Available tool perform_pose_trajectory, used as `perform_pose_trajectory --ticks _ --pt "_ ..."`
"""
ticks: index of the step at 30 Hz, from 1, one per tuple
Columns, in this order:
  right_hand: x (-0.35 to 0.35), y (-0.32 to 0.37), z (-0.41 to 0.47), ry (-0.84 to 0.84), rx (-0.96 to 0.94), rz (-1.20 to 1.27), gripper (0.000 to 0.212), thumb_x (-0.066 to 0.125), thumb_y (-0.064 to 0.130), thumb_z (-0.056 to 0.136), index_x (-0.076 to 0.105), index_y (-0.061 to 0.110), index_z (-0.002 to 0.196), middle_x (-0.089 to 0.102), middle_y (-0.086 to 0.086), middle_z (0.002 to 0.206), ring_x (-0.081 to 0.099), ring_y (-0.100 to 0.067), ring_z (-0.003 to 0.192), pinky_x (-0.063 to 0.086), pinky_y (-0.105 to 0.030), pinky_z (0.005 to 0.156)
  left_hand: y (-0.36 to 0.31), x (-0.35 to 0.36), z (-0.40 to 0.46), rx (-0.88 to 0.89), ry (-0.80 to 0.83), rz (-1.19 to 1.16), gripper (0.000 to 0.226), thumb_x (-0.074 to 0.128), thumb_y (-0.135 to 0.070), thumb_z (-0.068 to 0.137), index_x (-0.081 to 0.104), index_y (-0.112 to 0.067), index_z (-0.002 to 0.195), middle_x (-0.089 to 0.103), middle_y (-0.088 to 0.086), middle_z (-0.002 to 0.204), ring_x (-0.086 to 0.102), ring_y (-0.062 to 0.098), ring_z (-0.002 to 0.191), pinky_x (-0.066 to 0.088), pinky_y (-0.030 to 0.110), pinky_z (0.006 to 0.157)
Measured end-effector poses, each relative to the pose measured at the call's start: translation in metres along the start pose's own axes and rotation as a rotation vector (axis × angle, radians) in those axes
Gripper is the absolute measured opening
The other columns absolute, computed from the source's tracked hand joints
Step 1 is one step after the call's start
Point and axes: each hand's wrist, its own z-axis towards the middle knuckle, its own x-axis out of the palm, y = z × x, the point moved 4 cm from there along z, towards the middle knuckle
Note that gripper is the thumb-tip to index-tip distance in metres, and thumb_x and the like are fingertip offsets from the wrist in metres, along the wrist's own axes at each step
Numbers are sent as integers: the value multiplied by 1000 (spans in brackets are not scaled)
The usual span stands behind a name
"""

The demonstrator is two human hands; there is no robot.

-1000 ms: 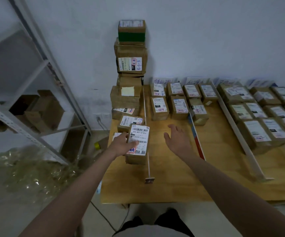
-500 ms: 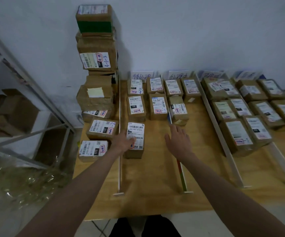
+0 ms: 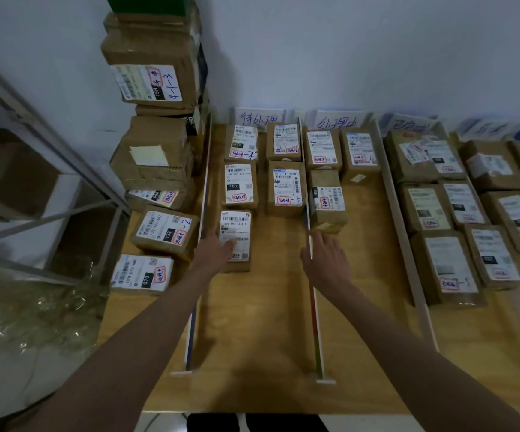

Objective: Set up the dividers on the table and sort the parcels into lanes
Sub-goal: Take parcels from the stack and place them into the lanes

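L hand [image 3: 215,252] gripped the labelled parcel [image 3: 235,235] w/ thumb on its label, just right of the white divider [image 3: 201,219]. R hand [image 3: 325,260] hovered, fingers relaxed, over the striped divider [image 3: 314,322].

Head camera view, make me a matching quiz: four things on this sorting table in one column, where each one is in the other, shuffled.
Things:
1. left hand
2. right hand
3. parcel marked 4-1-3
4. parcel marked 070

Places:
A. high in the stack at the wall
B. near left corner of the table
C. on the parcel nearest in the first lane
D. open, over the second divider

Pairs: 1-C, 2-D, 3-A, 4-B
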Motion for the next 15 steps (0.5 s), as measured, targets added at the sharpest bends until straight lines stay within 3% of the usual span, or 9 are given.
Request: perform_pose_trajectory --ticks 3,7,11,15 --pt "0 2 10 2 -14 20 47 47 31 99 42 15 143 51 -7 138 47 -26 128 41 -42 105 -4 0 -9 164 -97 143 57 55 -39 97 34 -14 143 46 10 142 52 29 124 50 49 98" --pt "1 8 20 -29 -55 1 46 49 31 98 43 14 139 50 -7 140 47 -26 128 40 -40 106 -3 9 -34 424 -193 520 60 50 -36 98 29 -12 149 28 7 155 31 25 142 38 42 112" --pt "3 10 23 -38 -76 -40 52 47 33 100 37 15 147 38 -6 152 31 -26 143 27 -40 117 8 17 -36 391 -155 651 62 42 -40 101 25 -11 153 24 9 159 22 25 147 25 41 121" --pt "3 9 21 -44 -86 -43 54 47 33 100 35 15 150 36 -6 155 27 -26 146 22 -40 119 4 15 -27 362 -136 699 65 39 -43 102 17 -13 156 19 7 162 16 25 149 18 42 123"
